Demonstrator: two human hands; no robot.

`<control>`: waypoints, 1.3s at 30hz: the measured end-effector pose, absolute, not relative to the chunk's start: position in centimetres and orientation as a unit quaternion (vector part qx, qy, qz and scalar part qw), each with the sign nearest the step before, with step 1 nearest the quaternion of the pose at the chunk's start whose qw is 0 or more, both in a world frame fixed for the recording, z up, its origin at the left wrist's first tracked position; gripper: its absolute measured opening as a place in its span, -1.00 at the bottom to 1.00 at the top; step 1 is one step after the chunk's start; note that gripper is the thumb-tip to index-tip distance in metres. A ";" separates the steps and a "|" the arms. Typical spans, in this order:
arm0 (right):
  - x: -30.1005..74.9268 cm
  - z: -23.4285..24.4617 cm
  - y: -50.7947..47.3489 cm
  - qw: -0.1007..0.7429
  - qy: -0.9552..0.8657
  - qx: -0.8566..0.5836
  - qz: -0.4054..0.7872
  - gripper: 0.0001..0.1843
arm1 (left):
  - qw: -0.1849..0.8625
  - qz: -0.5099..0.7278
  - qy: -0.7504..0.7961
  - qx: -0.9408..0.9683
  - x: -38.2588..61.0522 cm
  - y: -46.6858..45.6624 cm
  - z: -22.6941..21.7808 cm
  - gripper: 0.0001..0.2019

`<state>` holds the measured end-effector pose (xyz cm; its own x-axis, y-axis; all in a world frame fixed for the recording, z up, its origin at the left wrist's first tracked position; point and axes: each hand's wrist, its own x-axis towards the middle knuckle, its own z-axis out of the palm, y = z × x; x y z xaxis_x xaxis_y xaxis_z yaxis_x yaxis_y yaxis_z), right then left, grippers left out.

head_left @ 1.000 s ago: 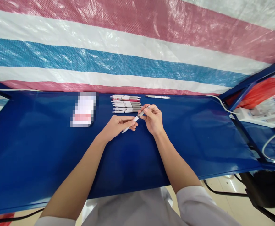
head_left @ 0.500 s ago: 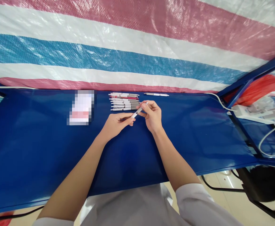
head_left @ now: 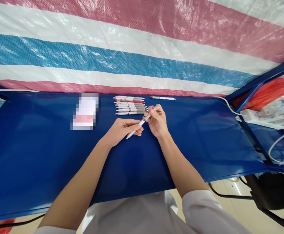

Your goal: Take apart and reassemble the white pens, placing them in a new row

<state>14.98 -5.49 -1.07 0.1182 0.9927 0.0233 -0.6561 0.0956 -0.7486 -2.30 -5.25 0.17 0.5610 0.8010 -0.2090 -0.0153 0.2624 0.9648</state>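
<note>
A white pen with a grey grip (head_left: 133, 132) is held slantwise between my two hands, above the blue table. My left hand (head_left: 120, 130) pinches its white barrel, the rear end sticking out toward me. At the grey front part, the fingers of my right hand (head_left: 157, 122) close round the pen near its tip. Just beyond my hands, several pens (head_left: 129, 105) lie side by side in a row, mostly white and grey, one with a red barrel. Another white and grey pen (head_left: 163, 97) lies apart at the table's back edge.
A pixelated white and pink item (head_left: 84, 110) lies left of the pens on the blue table (head_left: 46, 152). Striped plastic sheeting (head_left: 132, 42) hangs along the back. On the right are a blue frame, a red plastic bag (head_left: 270, 92), white power strips and a looped cable (head_left: 272, 149).
The pen has come to show its full length, its rear end now jutting out below my left hand. My hands have shifted slightly along it.
</note>
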 end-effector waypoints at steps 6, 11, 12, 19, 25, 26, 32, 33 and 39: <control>14.6 -0.8 -5.3 0.704 -0.270 -0.354 0.553 -0.64 | 0.536 0.328 0.418 0.657 -1.8 -5.4 -0.2 -0.65; 14.6 -0.7 -5.4 0.692 -0.264 -0.373 0.559 -0.71 | 0.592 0.317 0.409 0.618 -1.9 -5.4 -0.2 -0.66; 14.7 -0.7 -5.4 0.686 -0.266 -0.372 0.566 -0.71 | 0.620 0.315 0.403 0.595 -1.9 -5.4 -0.2 -0.67; 15.0 -1.1 -5.5 0.674 -0.267 -0.317 0.612 -0.70 | 0.747 0.292 0.367 0.471 -2.1 -5.3 0.5 -0.73; 14.9 -1.2 -5.4 0.684 -0.266 -0.307 0.606 -0.65 | 0.653 0.296 0.388 0.579 -2.1 -5.5 0.5 -0.71; 14.9 -1.1 -5.4 0.685 -0.268 -0.314 0.600 -0.65 | 0.606 0.307 0.398 0.617 -2.0 -5.5 0.3 -0.71; 14.6 -0.7 -5.3 0.698 -0.264 -0.375 0.549 -0.65 | 0.367 0.367 0.430 0.739 -1.5 -5.7 -0.5 -0.73; 14.6 -0.7 -5.3 0.697 -0.263 -0.378 0.549 -0.67 | 0.383 0.361 0.434 0.732 -1.5 -5.7 -0.5 -0.72; 14.9 -1.0 -5.5 0.673 -0.277 -0.365 0.581 -0.71 | 0.599 0.312 0.419 0.606 -2.1 -5.4 0.3 -0.64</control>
<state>14.88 -5.48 -1.00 0.1710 0.9840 -0.0509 -0.5791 0.0586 -0.8131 -2.14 -5.41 0.32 0.4532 0.8827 -0.1243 0.1339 0.0705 0.9885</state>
